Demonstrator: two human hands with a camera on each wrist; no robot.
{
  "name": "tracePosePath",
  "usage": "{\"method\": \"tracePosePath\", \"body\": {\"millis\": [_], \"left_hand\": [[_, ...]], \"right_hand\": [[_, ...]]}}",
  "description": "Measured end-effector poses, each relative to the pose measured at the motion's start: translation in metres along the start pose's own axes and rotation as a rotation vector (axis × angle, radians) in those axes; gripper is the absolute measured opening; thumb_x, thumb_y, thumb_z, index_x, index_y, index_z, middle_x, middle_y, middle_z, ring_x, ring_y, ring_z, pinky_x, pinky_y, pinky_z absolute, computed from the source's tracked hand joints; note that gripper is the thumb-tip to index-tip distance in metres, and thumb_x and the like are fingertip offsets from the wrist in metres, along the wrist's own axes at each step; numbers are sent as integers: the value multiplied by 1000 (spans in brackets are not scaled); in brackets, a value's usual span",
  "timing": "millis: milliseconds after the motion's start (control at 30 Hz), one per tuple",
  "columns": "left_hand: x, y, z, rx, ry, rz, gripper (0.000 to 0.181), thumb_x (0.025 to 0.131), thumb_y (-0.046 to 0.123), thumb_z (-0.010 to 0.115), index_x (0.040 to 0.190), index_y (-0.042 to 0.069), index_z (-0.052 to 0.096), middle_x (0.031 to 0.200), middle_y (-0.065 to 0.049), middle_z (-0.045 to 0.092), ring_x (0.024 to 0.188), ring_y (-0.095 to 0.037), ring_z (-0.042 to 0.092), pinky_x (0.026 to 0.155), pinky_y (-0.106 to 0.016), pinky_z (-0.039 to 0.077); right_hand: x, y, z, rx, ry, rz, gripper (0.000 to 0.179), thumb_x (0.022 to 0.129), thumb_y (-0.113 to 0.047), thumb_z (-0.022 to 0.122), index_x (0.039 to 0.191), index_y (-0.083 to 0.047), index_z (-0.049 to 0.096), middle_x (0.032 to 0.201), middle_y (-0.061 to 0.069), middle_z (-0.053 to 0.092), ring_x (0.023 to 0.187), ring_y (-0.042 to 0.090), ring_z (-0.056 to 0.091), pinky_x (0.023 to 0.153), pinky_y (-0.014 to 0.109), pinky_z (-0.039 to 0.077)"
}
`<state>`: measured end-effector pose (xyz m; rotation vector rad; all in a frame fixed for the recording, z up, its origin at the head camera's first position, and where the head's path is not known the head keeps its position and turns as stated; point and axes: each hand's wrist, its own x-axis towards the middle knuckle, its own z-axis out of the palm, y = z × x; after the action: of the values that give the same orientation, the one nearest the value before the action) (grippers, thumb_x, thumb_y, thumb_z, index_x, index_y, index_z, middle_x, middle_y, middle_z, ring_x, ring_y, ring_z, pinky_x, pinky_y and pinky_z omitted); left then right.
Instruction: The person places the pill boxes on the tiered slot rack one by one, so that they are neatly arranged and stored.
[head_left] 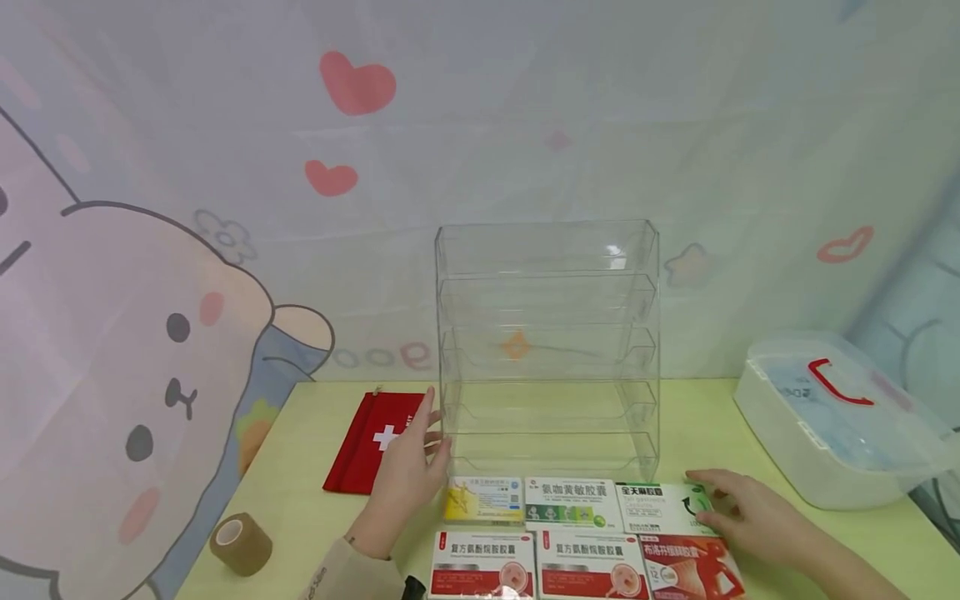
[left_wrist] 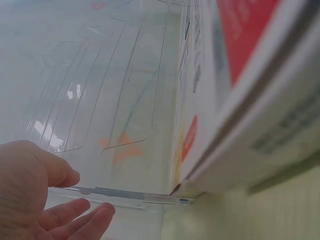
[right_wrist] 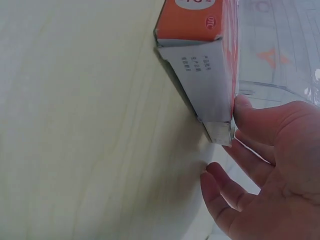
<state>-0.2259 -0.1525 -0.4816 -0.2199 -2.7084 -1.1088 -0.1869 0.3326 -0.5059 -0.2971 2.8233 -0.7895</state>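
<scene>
My left hand (head_left: 408, 467) is at the lower left side of a clear acrylic tiered rack (head_left: 547, 450). In the left wrist view its thumb and relaxed fingers (left_wrist: 95, 220) lie on either side of the rack's edge; firm contact cannot be told. My right hand (head_left: 750, 512) touches the right end of a white and green capsule box (head_left: 660, 510) with its thumb, the other fingers loosely bent. Left of that box lie a white and green medicine box (head_left: 573, 504) and a yellow and white one (head_left: 483, 500). Nearer are two red and white boxes (head_left: 483, 567) and a red box (head_left: 690, 568).
A red first-aid pouch (head_left: 367, 442) lies behind my left hand. A tan bandage roll (head_left: 242, 543) stands at the front left. At the right is a white lidded container (head_left: 795, 442) with a red handle. A cartoon-printed cloth (head_left: 525, 125) hangs behind the table.
</scene>
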Motion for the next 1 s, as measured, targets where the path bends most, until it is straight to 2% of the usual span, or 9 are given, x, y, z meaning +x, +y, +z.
{"method": "tracePosePath", "body": {"millis": [233,400,567,733,833,1000], "left_hand": [[-1,1,2,5,-2,-16,88,104,15,75,176,21,26,157,-12,67,125,-33,78,102,-47,67],[-2,1,4,9,-15,-36,87,104,15,75,176,21,28,158,-12,66,126,-33,77,103,-47,67],[-1,1,6,8,-20,-47,88,104,14,75,176,25,27,159,-11,65,127,-33,77,103,-46,67],[-1,2,6,13,-24,-52,89,103,14,76,177,26,26,160,-10,64,127,-33,76,103,-46,67],[-1,1,6,17,-26,-54,90,103,13,76,177,27,26,160,-10,64,128,-33,76,103,-46,67],[-2,0,6,21,-25,-47,89,102,12,77,176,25,28,159,-11,64,128,-33,76,102,-47,67]], "right_hand": [[-1,5,2,-16,35,-19,54,98,-28,84,144,-6,68,130,11,74,112,27,71,94,55,66],[-3,6,3,-12,65,-19,52,97,-25,85,142,-7,69,133,11,74,109,24,71,91,50,67],[-4,4,3,-3,98,-5,48,95,-22,87,138,-9,72,136,11,73,110,23,73,88,39,68],[-5,2,1,51,131,-10,45,92,-18,89,133,-9,75,132,11,73,109,27,77,90,43,69],[-7,2,1,61,169,-34,40,90,-18,91,127,-12,78,128,7,74,106,20,76,86,35,70],[-10,1,0,112,288,-98,29,87,-13,93,113,-19,81,117,1,76,97,-4,67,78,18,66]]}}
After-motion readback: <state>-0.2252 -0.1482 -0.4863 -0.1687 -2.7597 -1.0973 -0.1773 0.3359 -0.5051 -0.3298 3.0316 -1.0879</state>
